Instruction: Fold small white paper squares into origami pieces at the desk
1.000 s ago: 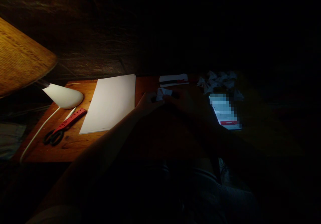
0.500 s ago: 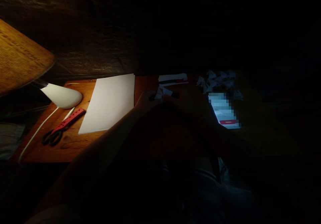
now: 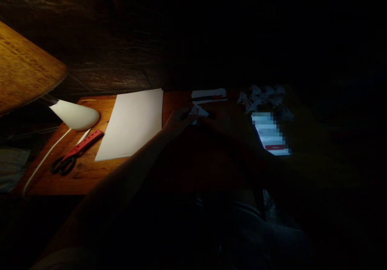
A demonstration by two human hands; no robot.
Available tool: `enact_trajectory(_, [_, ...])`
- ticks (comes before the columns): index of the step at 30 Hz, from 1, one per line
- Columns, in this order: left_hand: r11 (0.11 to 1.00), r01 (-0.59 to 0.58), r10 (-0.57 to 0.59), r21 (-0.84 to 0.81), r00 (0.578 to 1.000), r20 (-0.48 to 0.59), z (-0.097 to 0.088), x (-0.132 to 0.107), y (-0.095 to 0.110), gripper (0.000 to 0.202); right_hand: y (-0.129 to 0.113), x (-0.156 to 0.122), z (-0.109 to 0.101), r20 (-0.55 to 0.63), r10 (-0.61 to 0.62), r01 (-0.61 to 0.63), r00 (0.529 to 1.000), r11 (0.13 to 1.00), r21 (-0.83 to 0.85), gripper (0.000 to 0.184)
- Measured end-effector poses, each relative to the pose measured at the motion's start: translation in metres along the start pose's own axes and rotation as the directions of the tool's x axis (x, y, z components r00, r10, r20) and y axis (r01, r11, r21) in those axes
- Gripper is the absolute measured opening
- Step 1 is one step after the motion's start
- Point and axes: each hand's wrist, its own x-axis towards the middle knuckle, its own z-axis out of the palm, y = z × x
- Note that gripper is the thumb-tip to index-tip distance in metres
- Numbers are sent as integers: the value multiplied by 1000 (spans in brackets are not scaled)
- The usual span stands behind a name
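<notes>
The scene is very dark. Both my hands meet over the middle of the wooden table (image 3: pixel 90 173), around a small folded piece of white paper (image 3: pixel 198 111). My left hand (image 3: pixel 178 121) closes on the paper's left side with the fingers curled. In shadow on the other side, my right hand (image 3: pixel 225 124) pinches the same paper. A stack of plain white sheets (image 3: pixel 133 123) lies just left of my left hand.
A white lamp base (image 3: pixel 75 116) with its cord stands at the table's left, under a woven shade (image 3: pixel 24 70). Red-handled scissors (image 3: pixel 75 151) lie beside it. A lit phone (image 3: pixel 270 135), crumpled white papers (image 3: pixel 263 96) and a folded white-and-red piece (image 3: pixel 208 95) lie at the right and back.
The folded paper shows less of itself between the fingers than a second ago; my hands have shifted only slightly around it.
</notes>
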Motion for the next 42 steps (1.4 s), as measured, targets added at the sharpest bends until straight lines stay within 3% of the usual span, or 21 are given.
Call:
enact_trajectory(5, [1000, 11, -11, 10, 999, -44, 0, 2, -6, 31, 9, 1, 2, 13, -55, 55, 998, 998, 18, 24])
enact_trajectory(15, [997, -27, 30, 65, 999, -43, 1, 4, -9, 40, 3, 2, -1, -59, -70, 67, 996, 997, -47, 13])
enact_trajectory(20, [995, -24, 30, 101, 998, -63, 1, 3, -8, 34, 6, 2, -2, -64, -87, 85, 994, 996, -34, 10])
enact_trajectory(26, [996, -20, 28, 87, 995, -92, -1, 3, -4, 25, 7, 1, 0, -59, -91, 90, 994, 996, -23, 15])
enact_trajectory(30, [999, -15, 18, 48, 996, -83, 0, 3, -7, 31, 8, 2, -1, -81, -111, 105, 991, 992, -75, 18])
enact_trajectory(42, [984, 69, -51, 166, 992, -112, 0, 2, -4, 27, 10, 2, 0, -53, -112, 110, 992, 993, -42, 18])
